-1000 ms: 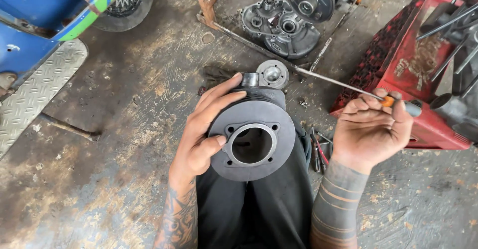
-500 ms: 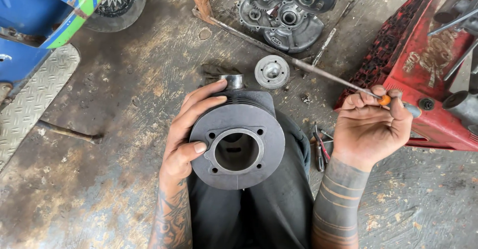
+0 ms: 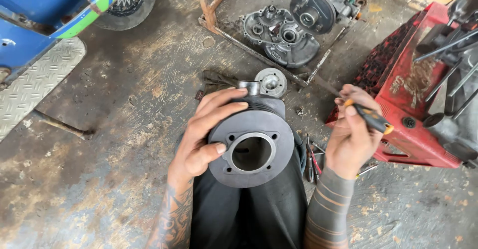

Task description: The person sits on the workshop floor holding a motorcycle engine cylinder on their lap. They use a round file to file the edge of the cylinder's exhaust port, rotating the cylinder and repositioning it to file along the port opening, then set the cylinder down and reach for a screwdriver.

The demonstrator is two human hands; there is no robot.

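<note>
Now the left hand (image 3: 199,144) is gripping the dark finned engine cylinder (image 3: 251,149) on the person's lap, fingers curled over its top, thumb pressing the flange beside the bore. The cylinder is sitting lower and nearer than a second ago. The right hand (image 3: 351,142) is closed around an orange-and-black-handled screwdriver (image 3: 371,118), now raised and angled rather than lying flat, beside the red toolbox (image 3: 398,80).
</note>
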